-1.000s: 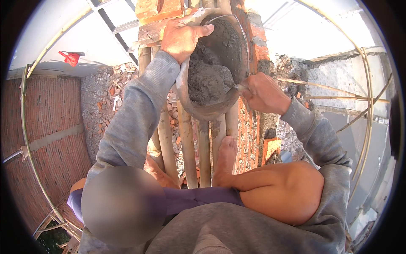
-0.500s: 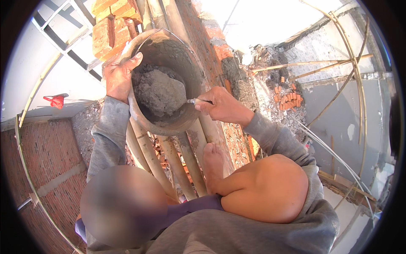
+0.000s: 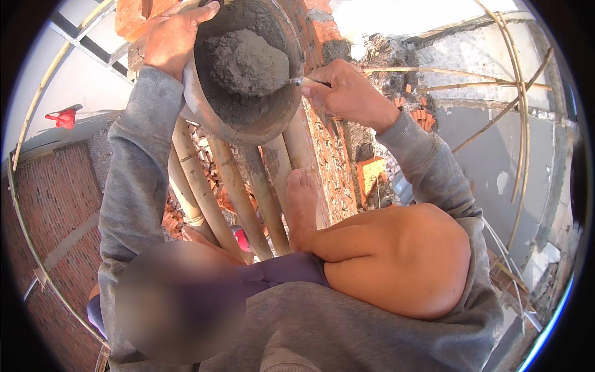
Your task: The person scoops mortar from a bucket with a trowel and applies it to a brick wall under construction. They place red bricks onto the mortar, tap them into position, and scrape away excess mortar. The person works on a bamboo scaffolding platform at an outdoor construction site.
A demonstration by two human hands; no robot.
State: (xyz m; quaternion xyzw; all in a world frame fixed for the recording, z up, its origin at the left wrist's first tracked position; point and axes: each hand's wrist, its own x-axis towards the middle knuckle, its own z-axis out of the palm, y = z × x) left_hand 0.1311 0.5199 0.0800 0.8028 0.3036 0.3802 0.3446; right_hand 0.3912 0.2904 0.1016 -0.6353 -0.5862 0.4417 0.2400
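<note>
A grey bucket [image 3: 248, 132] crusted with mortar sits on bamboo poles, its mouth facing me. My left hand [image 3: 173, 40] grips its left rim, thumb over the edge and fingers hidden on the outside. My right hand [image 3: 350, 93] is closed round the handle of a trowel [image 3: 305, 81], which reaches in over the bucket's right side. A rounded heap of wet grey mortar [image 3: 251, 62] lies on the trowel inside the bucket and covers most of the blade. More mortar coats the inner wall and the bottom.
Bamboo poles [image 3: 230, 170] run beneath me with gaps showing rubble below. My bare foot [image 3: 302, 198] rests beside a brick wall's top [image 3: 325, 155]. Orange bricks [image 3: 133, 17] are stacked beyond the bucket. Crossed bamboo poles [image 3: 517, 93] stand at right; a red bag [image 3: 64, 116] is at left.
The bucket and both hands now appear higher in the picture, as the view has shifted. The mortar heap on the trowel looks fuller and more raised. Both hands keep their holds.
</note>
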